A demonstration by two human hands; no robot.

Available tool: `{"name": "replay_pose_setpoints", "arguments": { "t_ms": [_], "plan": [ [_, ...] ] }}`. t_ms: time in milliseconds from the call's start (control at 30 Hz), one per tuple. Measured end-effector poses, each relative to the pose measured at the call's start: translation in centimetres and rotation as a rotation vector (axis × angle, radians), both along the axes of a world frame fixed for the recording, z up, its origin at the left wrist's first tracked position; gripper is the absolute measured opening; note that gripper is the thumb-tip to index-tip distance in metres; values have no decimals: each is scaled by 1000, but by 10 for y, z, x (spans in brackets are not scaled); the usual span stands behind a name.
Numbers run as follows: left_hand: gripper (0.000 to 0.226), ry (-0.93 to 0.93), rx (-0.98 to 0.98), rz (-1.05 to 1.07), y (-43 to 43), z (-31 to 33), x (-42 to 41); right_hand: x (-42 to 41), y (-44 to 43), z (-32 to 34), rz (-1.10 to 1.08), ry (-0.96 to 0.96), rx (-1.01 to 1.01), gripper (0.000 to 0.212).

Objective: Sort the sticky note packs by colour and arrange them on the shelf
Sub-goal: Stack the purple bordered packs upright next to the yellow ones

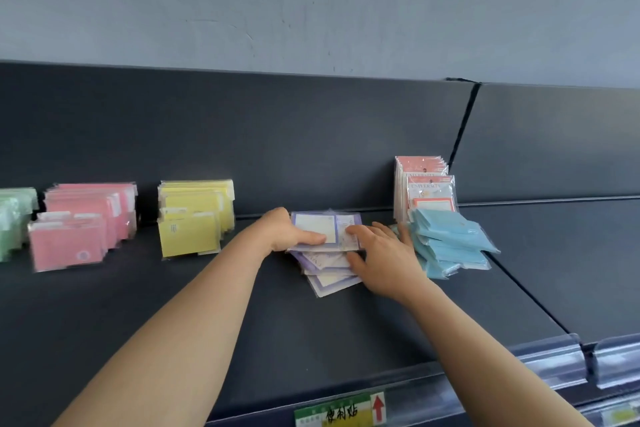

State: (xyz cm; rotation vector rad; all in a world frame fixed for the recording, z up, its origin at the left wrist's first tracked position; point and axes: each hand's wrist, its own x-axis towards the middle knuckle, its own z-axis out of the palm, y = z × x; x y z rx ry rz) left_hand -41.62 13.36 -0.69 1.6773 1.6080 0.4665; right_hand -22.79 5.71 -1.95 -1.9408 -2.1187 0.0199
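Purple-bordered sticky note packs (320, 262) lie in a loose pile on the dark shelf (242, 322), mid-right. My left hand (287, 230) grips the left edge of the top purple pack (317, 227), thumb on its face. My right hand (377, 258) rests on the pile's right side, fingers touching that top pack and the ones below. Left of the pile stand yellow packs (194, 218), pink packs (83, 225) and green packs (14, 218), each leaning in its own row. Light blue packs (450, 239) sit in a heap just right of my right hand.
Salmon-coloured "University" packs (424, 184) stand against the back panel behind the blue heap. A clear price rail (554, 362) with a green and yellow label (341, 411) runs along the shelf's front edge. A second shelf section (571, 253) adjoins at the right.
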Motion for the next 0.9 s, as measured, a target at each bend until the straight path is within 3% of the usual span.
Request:
{"name": "replay_pose_setpoints", "arguments": {
  "t_ms": [67,167,400,467,567,700,900],
  "plan": [
    [49,-83,21,45,-7,0,-5,-1,2,4,15,37,-17,46],
    [72,-188,81,153,-20,-1,-10,-1,7,8,18,138,-9,48],
    [57,-451,222,378,-48,-1,-15,-11,8,14,6,744,26,47],
    [49,-505,232,389,-53,0,-14,-14,6,16,-18,815,22,41],
    [38,-571,287,413,-63,3,-13,-15,6,19,-3,898,13,14],
    [33,-614,372,459,-71,7,-11,-16,10,23,-27,1050,20,19],
    [26,-627,488,573,-77,12,-20,0,20,29,-164,1259,222,22]
  ]
}}
